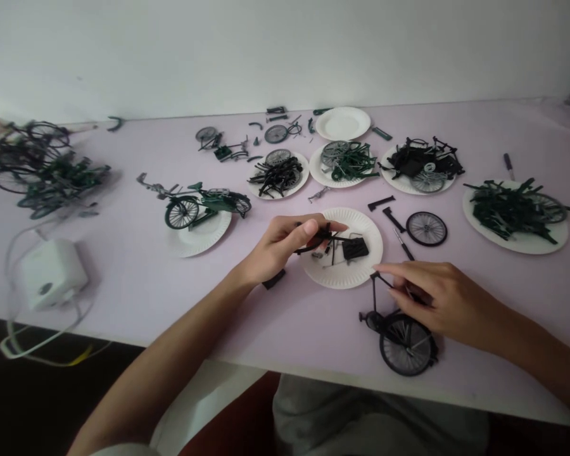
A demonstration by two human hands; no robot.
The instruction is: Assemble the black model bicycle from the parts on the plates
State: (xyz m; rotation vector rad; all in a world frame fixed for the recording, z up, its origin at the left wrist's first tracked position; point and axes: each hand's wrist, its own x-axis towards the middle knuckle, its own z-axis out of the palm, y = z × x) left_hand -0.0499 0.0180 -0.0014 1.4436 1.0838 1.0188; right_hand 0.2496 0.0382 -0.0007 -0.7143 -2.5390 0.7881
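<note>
My left hand point(285, 244) is closed around small black model bicycle parts point(319, 237), partly hidden by the fingers, above the near paper plate point(361, 277). That plate holds a black rectangular piece point(355, 247) and several thin small parts. Lower right, my right hand point(437, 297) pinches the frame of a partly built black model bicycle point(374, 294), whose spoked wheel point(405, 345) lies by the table's front edge. Just beyond this hand are a loose spoked wheel point(426, 228), two black curved strips point(394, 220) and a screwdriver point(403, 244), its handle partly covered.
Plates heaped with black and green parts point(517, 209) stand behind and to the right. A green model bicycle point(204, 206) rests on a left plate point(204, 240). Farther left are piled model bicycles point(52, 168) and a white box with cables point(52, 272). A bare plate point(342, 123) sits near the wall.
</note>
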